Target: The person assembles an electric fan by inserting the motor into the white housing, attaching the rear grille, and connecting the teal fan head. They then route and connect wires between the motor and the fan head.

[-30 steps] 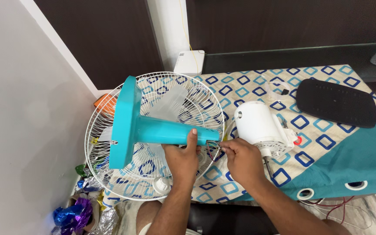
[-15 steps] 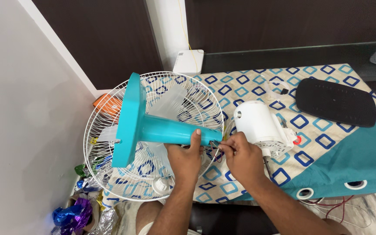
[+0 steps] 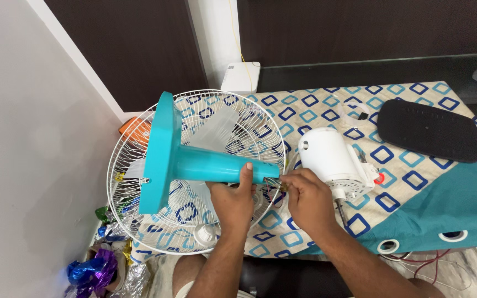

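While the left hand point(image 3: 233, 200) wraps its grip around the narrow end of a teal fan stand point(image 3: 194, 164), holding it sideways above the surface with the flat base turned to the left, the right hand point(image 3: 306, 198) pinches its fingertips together on the thin coloured wires point(image 3: 274, 187) that trail out of the stand's open end. Beneath the stand lies a round white wire fan guard point(image 3: 139, 221) with translucent blades behind it, half over the edge of the patterned cloth point(image 3: 316, 105) that covers the surface. Just beside the right hand rests a white fan motor housing point(image 3: 329, 157), its shaft pointing toward the person. Farther right, well apart, a black oval panel point(image 3: 429, 129) lies flat on the cloth.
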